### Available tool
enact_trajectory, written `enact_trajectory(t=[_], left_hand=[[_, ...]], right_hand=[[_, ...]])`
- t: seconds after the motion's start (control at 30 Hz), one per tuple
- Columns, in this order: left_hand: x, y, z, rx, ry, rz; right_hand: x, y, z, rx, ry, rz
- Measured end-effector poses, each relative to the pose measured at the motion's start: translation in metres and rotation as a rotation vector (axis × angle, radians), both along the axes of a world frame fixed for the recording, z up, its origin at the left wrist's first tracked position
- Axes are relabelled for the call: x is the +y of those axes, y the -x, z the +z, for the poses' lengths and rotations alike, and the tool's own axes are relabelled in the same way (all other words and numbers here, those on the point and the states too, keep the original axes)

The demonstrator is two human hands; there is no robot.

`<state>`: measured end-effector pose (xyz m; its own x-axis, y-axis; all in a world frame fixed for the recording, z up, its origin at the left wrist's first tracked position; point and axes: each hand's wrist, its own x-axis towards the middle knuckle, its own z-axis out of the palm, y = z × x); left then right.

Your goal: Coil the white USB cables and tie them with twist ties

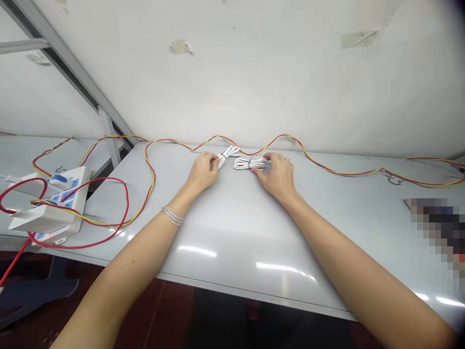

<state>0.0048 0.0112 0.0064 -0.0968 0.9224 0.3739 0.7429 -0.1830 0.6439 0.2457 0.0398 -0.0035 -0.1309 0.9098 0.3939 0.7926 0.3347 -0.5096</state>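
Two bundles of white cable, each bound with a dark tie, are near the back of the grey table. My left hand (204, 170) is closed on the lower end of the left cable bundle (228, 153), which is tilted up to the right. The right cable bundle (244, 164) lies crosswise, its right end between the thumb and fingers of my right hand (276, 173). The bundles are close together, with a narrow gap between them. A silvery bracelet (173, 215) is around my left wrist.
A red and yellow twisted wire (341, 171) runs along the back of the table (232, 232), against the white wall. At the left, a white power strip (78, 206) holds plugs among looping red cords. A blurred-out object (441, 225) lies at the right.
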Motion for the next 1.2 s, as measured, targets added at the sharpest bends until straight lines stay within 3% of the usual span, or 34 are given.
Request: enact_trajectory(t=[0.17,0.37,0.5,0.67,0.73,0.9,1.2], left_hand=[[-0.003,0.001,-0.003,-0.247,-0.020,0.014],[-0.004,-0.003,-0.008,-0.446,0.003,-0.066],[-0.007,-0.010,-0.005,-0.694,0.056,-0.174],[-0.016,-0.020,0.002,-0.908,0.146,-0.282],[-0.020,-0.023,0.005,-0.959,0.188,-0.337],[-0.025,-0.027,0.007,-0.921,0.274,-0.377],[-0.025,-0.025,0.007,-0.827,0.301,-0.404]], right_hand=[[-0.003,0.000,0.002,-0.072,0.025,0.007],[-0.001,-0.001,0.000,-0.048,0.037,-0.032],[0.005,-0.003,-0.004,-0.011,0.026,-0.006],[0.000,0.001,0.000,0.146,-0.166,0.022],[-0.012,0.009,0.005,0.275,-0.218,0.110],[-0.047,0.030,0.010,0.659,0.264,0.378],[-0.047,0.029,0.013,0.786,0.470,0.428]])
